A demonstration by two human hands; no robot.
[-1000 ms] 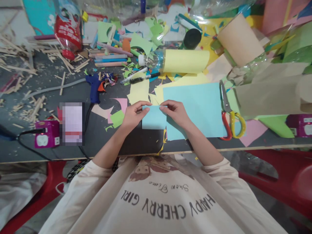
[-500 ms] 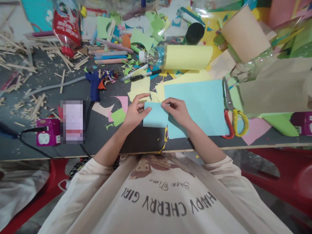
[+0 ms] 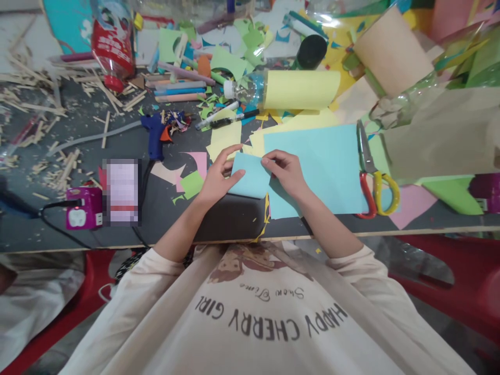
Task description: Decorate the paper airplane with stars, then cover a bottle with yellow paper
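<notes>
A small light-blue piece of paper (image 3: 252, 176) is held between my two hands, slightly tilted above the dark table. My left hand (image 3: 222, 177) grips its left edge, thumb on top and the other fingers behind it. At the upper right corner, my right hand (image 3: 286, 171) pinches the paper between thumb and fingertips. Under my right hand and forearm lies a larger light-blue sheet (image 3: 324, 166). Scissors (image 3: 371, 172) with one red and one yellow handle rest on that sheet's right edge.
A blue glue gun (image 3: 155, 135) lies to the left, near a purple power socket (image 3: 83, 208). Beyond my hands are a bottle wrapped in yellow paper (image 3: 300, 89), pens (image 3: 230, 119) and paper scraps. Wooden sticks (image 3: 66, 166) litter the left side; a red-labelled bottle (image 3: 113, 49) lies behind.
The small blue paper has tilted, its upper edge now slanting and its lower edge showing a dark shadow beneath. Both hands keep their hold. The whole view has shifted slightly.
</notes>
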